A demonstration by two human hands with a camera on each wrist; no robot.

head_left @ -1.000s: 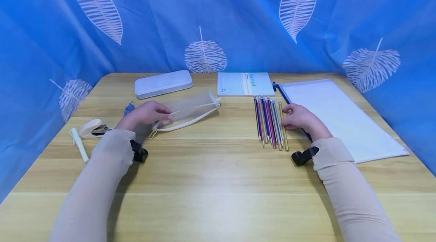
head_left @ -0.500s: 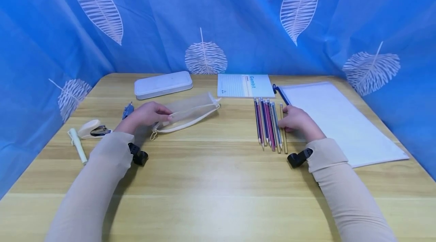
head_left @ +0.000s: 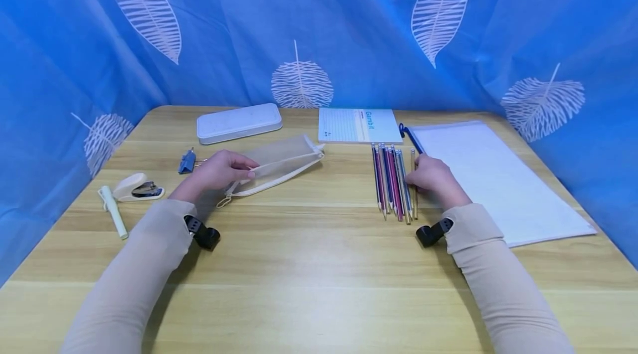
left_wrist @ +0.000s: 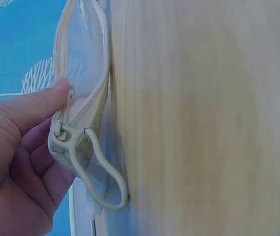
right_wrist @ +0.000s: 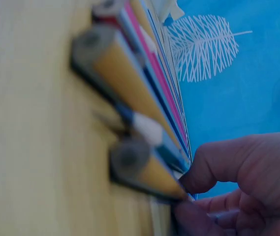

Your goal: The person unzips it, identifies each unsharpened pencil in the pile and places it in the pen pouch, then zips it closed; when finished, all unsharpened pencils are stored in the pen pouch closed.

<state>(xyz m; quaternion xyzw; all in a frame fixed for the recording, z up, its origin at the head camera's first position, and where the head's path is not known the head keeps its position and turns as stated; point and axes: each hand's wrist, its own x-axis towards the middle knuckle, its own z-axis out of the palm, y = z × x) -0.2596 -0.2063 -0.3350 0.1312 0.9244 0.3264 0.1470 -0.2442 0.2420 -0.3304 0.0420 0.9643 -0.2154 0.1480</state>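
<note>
My left hand (head_left: 219, 171) pinches the near-left end of a translucent zip pouch (head_left: 284, 163) lying on the table. In the left wrist view, the pouch's zip (left_wrist: 103, 54) is parted, with the thumb at its edge and a cord loop (left_wrist: 115, 184) hanging from the zip pull. A row of pencils (head_left: 391, 182) in dark blue, pink and gold lies right of centre. At the row's right side, my right hand (head_left: 435, 175) pinches a gold pencil (head_left: 415, 207). The right wrist view shows thumb and finger on this pencil (right_wrist: 149, 169), whose blunt end faces the camera.
Behind stand a white pencil case (head_left: 239, 123) and a notepad (head_left: 359, 125). A large white zip folder (head_left: 498, 182) lies right of the right hand. On the left are a blue binder clip (head_left: 187, 161), a white stapler (head_left: 137, 188) and a pale green pen-like stick (head_left: 113, 213).
My right hand has shifted slightly left, closer to the pencil row, and the gold pencil's near end has moved left too. My left hand stays at the pouch, shifting it slightly.
</note>
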